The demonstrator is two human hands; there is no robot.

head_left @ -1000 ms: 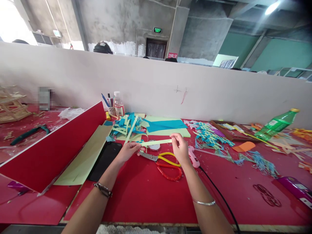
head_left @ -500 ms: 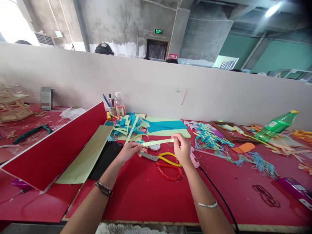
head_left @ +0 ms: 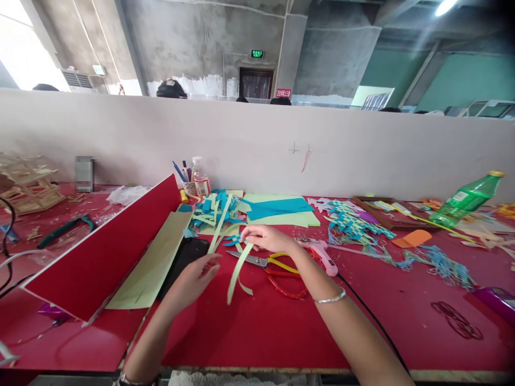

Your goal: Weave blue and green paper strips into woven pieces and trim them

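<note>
My right hand [head_left: 265,238] pinches the upper end of a pale yellow-green paper strip [head_left: 236,276], which hangs toward the table. A thinner curled strip end shows beside it. To the left, my left hand [head_left: 196,279] is apart from the strip, holding nothing, with its fingers loosely spread. Scissors [head_left: 257,261] with yellow and red handles lie just under and right of the strip. Behind my right hand is a small piece of blue and yellow-green woven paper [head_left: 233,239]. A pink glue gun [head_left: 325,257] rests right of the scissors, partly behind my right forearm.
A heap of blue and yellow-green strips [head_left: 213,212] lies behind my hands, beside paper sheets [head_left: 281,217]. A red board [head_left: 108,249] stands upright at left, next to a black phone [head_left: 183,262]. A green bottle [head_left: 466,198] leans at right, near woven paper pieces [head_left: 354,220].
My left hand has let go of the strip and drawn back left. My right hand has moved left, and the strip, earlier stretched between both hands, now hangs down.
</note>
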